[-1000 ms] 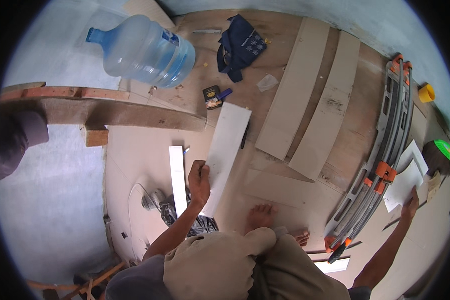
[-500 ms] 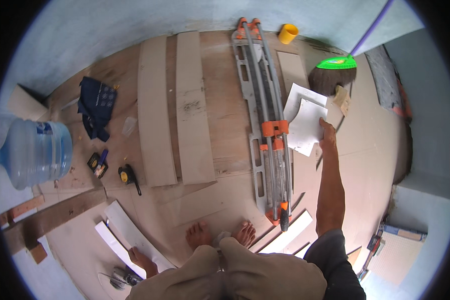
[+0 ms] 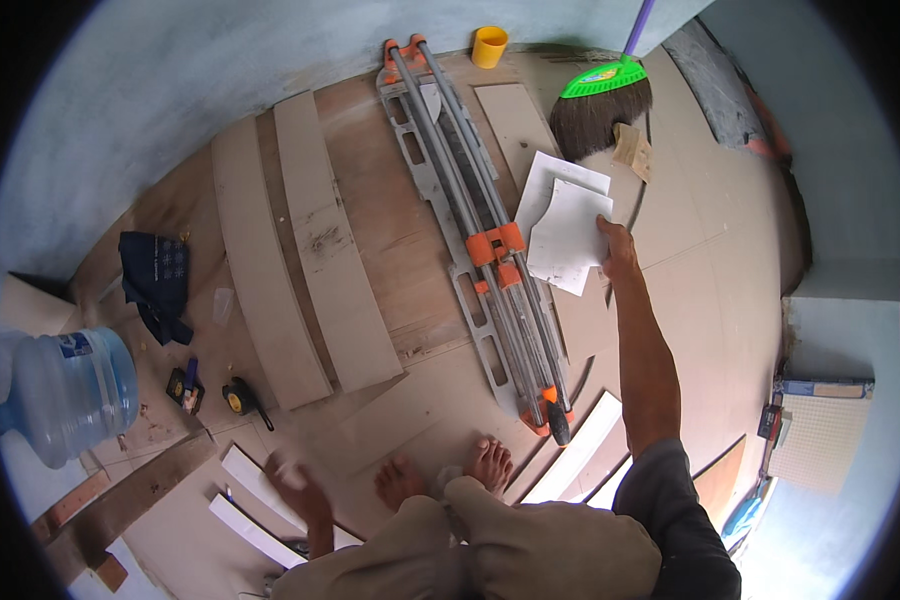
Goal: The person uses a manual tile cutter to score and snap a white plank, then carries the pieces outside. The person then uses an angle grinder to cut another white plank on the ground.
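Note:
Out to the right, my right hand (image 3: pixel 618 246) grips the edge of a white tile piece (image 3: pixel 572 232) with a curved, broken-looking left edge. Another white piece (image 3: pixel 567 173) lies partly under it; whether I hold that one too, I cannot tell. Just left of both stands a long tile cutter (image 3: pixel 453 165) with orange fittings, twin metal rails and a black-tipped handle. At lower left my left hand (image 3: pixel 298 492) is blurred but looks empty, fingers stretched out, over white tile strips (image 3: pixel 255 528) on the floor.
Two long beige tile strips (image 3: pixel 320 225) lie left of the cutter. Farther left are a tape measure (image 3: pixel 238 396), a dark blue bag (image 3: pixel 157 285) and a large water bottle (image 3: pixel 65 395). A yellow cup (image 3: pixel 489 47) and a green-headed broom (image 3: pixel 602 95) stand by the back wall.
My view has turned, shifting the cutter and strips leftward. My left hand has lifted off the white strips and moved forward. My right hand keeps hold of the tile piece.

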`<state>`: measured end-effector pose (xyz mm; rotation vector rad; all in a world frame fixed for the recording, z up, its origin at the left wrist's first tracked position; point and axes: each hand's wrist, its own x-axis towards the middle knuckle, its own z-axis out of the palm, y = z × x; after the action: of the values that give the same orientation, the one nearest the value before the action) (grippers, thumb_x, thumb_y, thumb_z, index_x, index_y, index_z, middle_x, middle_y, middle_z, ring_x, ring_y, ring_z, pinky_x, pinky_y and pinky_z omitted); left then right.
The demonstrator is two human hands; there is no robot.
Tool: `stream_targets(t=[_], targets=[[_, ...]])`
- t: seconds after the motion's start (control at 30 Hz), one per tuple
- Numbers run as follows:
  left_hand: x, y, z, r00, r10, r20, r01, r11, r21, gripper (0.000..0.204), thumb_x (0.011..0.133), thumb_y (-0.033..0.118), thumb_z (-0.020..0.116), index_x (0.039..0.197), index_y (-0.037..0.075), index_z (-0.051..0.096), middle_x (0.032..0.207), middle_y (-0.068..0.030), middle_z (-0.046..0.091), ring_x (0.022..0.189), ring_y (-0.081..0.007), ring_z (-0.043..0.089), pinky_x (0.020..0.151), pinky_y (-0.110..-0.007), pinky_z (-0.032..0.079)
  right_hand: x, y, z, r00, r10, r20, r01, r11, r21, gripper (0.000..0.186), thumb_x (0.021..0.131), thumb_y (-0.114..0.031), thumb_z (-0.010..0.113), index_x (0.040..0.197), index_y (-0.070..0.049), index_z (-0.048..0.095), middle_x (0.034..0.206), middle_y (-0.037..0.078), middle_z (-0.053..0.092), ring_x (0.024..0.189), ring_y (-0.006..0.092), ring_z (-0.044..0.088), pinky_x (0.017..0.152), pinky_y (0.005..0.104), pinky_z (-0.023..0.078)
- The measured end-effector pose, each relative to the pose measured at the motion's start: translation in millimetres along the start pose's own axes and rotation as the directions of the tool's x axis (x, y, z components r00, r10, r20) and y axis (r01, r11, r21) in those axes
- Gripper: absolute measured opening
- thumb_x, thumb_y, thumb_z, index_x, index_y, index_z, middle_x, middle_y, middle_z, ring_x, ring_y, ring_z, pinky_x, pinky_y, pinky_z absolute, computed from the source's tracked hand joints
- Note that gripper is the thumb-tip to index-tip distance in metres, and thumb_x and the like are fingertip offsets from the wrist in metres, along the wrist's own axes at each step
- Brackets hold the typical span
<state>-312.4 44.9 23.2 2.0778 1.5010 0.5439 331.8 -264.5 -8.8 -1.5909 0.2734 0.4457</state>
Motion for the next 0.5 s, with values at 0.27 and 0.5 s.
stream_targets(t=[0.27,0.5], targets=[[8.0,289.5,137.8,0.031,0.285,0.958,0.684,0.693,-0.228,0.064,0.107,0.047,0.05,0.14,-0.008,0.048,0.132,-0.0249,0.063,0.127,-0.0318,0.061,0.11,-0.043,0.045,-23.5,-8.0,14.3,1.0,-0.02,0.002,0.02,1.0,0.022,0.056,0.092,-0.032,0.068,0.124,0.013,0.062,0.116,0.021,0.067,0.105,0.0299,0.064,0.095,0.0411,0.049],[-15.8,305.1,139.5,0.043,0.169,0.985,0.808,0.574,-0.134,0.051,0.105,0.035,0.056,0.136,-0.005,0.051,0.133,-0.0218,0.061,0.128,-0.031,0.06,0.114,-0.044,0.044,-21.5,-5.1,15.6,1.0,0.002,-0.024,-0.002,1.0,-0.014,0.052,0.091,-0.034,0.068,0.117,0.011,0.065,0.11,0.019,0.067,0.099,0.0285,0.064,0.09,0.0401,0.05]])
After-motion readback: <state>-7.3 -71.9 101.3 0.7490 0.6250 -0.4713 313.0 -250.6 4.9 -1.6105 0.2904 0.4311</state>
